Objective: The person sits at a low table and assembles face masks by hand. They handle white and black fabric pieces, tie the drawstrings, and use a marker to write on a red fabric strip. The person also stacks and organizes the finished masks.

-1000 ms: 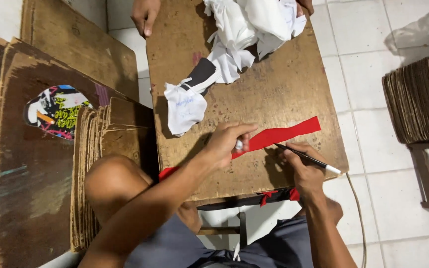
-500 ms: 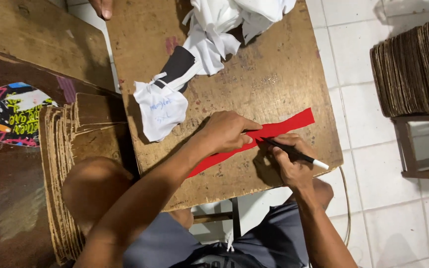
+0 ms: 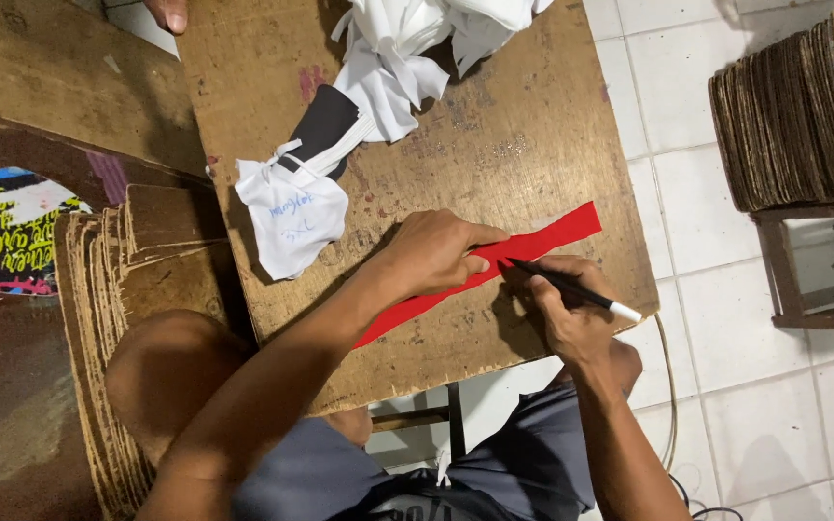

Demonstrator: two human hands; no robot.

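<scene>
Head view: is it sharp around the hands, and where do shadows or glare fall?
Head view: sharp on the left hand, right hand and long red fabric strip; soft shadow beneath both hands on the worn wooden board; mild glare on the white floor tiles.

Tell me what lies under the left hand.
The left hand presses flat on a red strip lying on the wooden table. The strip's covered stretch is hidden.
</scene>
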